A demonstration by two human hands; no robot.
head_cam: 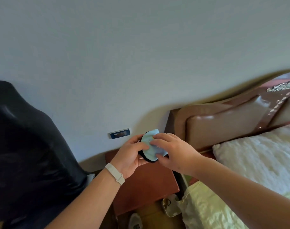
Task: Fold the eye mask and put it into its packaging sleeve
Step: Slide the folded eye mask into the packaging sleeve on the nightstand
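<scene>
Head view: the folded mask [150,147], pale blue face toward the camera with a dark rim, is held above the nightstand [145,184], long axis tilting from upper left to lower right. Left hand [130,158] cups it from below, fingers curled; right hand [172,151] pinches its right edge.

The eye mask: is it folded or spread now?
Folded: the eye mask is a compact rounded bundle between both hands, not stretched out.

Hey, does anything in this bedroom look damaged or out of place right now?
Yes: the brown headboard is peeling, with pale flaked patches along its upper right strap. Otherwise, both hands simply hold the eye mask.
</scene>
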